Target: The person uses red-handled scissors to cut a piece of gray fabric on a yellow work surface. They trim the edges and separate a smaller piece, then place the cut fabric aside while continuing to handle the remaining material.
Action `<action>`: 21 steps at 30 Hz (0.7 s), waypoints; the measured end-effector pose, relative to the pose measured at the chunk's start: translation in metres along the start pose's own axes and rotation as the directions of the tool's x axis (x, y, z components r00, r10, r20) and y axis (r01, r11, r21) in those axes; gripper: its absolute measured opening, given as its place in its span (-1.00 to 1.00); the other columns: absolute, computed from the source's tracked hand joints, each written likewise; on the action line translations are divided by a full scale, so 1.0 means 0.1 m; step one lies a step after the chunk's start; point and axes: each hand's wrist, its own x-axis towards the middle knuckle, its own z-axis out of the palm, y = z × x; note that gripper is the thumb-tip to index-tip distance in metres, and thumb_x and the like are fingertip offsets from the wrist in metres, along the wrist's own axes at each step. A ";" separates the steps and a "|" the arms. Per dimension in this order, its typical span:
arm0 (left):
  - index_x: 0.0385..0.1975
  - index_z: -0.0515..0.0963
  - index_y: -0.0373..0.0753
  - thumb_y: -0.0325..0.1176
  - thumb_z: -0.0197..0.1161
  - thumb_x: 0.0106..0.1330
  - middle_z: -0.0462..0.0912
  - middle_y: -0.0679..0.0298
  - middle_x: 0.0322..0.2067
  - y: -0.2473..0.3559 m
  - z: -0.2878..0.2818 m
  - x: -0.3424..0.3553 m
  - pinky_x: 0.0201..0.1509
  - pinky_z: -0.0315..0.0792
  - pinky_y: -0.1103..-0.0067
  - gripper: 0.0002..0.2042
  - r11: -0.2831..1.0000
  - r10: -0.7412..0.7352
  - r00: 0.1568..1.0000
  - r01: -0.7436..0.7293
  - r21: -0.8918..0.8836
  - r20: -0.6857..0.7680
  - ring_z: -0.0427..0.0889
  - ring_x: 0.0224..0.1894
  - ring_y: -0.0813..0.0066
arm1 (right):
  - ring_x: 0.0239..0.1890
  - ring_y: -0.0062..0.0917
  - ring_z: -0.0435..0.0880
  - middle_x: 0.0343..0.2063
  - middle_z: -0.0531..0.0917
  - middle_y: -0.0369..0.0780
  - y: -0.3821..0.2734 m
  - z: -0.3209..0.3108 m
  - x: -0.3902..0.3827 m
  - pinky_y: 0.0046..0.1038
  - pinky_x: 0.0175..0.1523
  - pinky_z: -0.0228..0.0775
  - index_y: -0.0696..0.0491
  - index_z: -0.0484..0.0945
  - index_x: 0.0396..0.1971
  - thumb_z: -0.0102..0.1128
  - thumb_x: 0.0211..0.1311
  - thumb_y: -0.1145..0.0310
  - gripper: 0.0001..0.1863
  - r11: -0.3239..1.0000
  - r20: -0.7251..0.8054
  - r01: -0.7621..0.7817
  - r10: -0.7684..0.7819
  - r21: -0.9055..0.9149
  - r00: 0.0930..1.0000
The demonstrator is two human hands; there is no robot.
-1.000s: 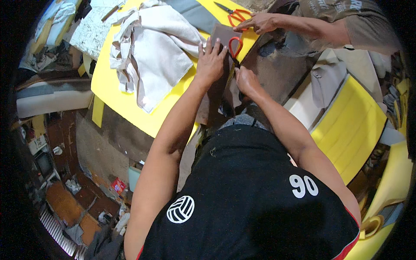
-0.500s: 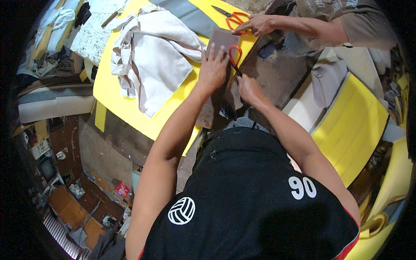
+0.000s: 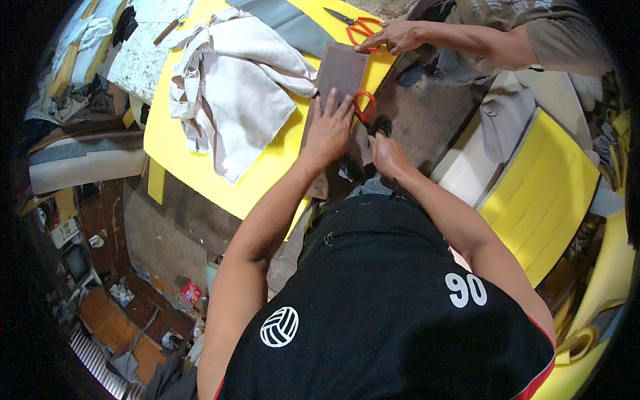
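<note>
My left hand (image 3: 327, 130) lies with fingers spread on a long grey-brown piece of material (image 3: 342, 67) along the right edge of the yellow sheet (image 3: 183, 167). My right hand (image 3: 390, 153) grips red-handled scissors (image 3: 367, 100) at that piece's right side; their blades are mostly hidden, with dark material beside my fingers. A co-worker's hand (image 3: 400, 37) reaches in from the upper right, fingertips at the piece's top end, beside a second pair of red-handled scissors (image 3: 360, 33). A crumpled cream cloth (image 3: 240, 100) and a grey-blue sheet (image 3: 287, 30) lie on the yellow sheet.
A white worn board (image 3: 133, 60) with a wooden-handled tool (image 3: 167, 33) is at upper left. Padded panels (image 3: 80, 170) are stacked at left. A ridged yellow panel (image 3: 533, 193) and pale pieces (image 3: 467, 160) lie at right. Clutter (image 3: 120, 313) fills the lower left.
My two hands and the scissors in my right hand have moved down the piece toward my body, uncovering more of its top. The co-worker's fingers stay near its top end.
</note>
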 end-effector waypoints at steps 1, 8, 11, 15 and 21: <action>0.32 0.25 -0.25 -0.28 0.05 0.24 0.12 0.21 0.41 0.11 0.01 -0.09 0.43 -0.11 -0.05 -0.41 1.000 0.016 0.999 -0.016 -0.015 0.032 -0.05 0.46 -0.02 | -0.32 0.21 0.56 -0.46 0.56 0.26 0.00 -0.02 -0.13 0.10 -0.22 0.36 0.27 0.43 -0.31 -0.12 0.42 0.28 -0.69 1.000 0.036 -0.027 0.027 -0.009 0.999; 0.29 0.29 -0.26 -0.31 0.01 0.25 0.20 0.18 0.37 -0.23 -0.05 0.25 0.42 -0.07 -0.03 -0.45 0.997 -0.061 0.994 0.064 0.033 -0.087 0.04 0.44 0.00 | -0.28 0.17 0.60 -0.41 0.61 0.21 -0.19 -0.09 0.34 0.08 -0.13 0.43 0.25 0.49 -0.25 -0.20 0.42 0.22 -0.62 0.999 -0.042 0.015 -0.017 -0.046 0.999; 0.31 0.27 -0.26 -0.31 0.01 0.26 0.17 0.19 0.38 -0.15 0.01 0.15 0.42 -0.08 -0.03 -0.44 0.999 -0.033 0.998 0.035 0.035 -0.047 0.02 0.45 0.00 | -0.34 0.21 0.58 -0.50 0.56 0.25 -0.06 -0.06 0.19 0.08 -0.24 0.39 0.30 0.42 -0.29 -0.12 0.41 0.30 -0.69 0.997 -0.053 0.074 -0.074 0.004 0.996; 0.32 0.24 -0.24 -0.32 0.01 0.27 0.13 0.21 0.40 0.13 0.11 -0.15 0.44 -0.11 -0.01 -0.44 0.999 -0.023 1.000 0.023 0.022 0.005 -0.01 0.46 0.01 | -0.34 0.21 0.58 -0.48 0.58 0.24 0.07 0.05 -0.15 0.07 -0.25 0.40 0.29 0.42 -0.26 -0.12 0.41 0.30 -0.69 0.998 -0.004 0.059 -0.059 -0.016 0.998; 0.28 0.29 -0.31 -0.18 0.00 0.32 0.22 0.14 0.36 -0.23 -0.08 0.25 0.41 -0.08 -0.03 -0.45 0.995 -0.055 0.993 0.063 0.074 -0.105 0.05 0.43 -0.03 | -0.30 0.20 0.58 -0.42 0.58 0.24 -0.18 -0.09 0.35 0.07 -0.19 0.39 0.27 0.43 -0.21 -0.12 0.41 0.29 -0.70 0.999 -0.029 0.036 -0.037 -0.023 0.999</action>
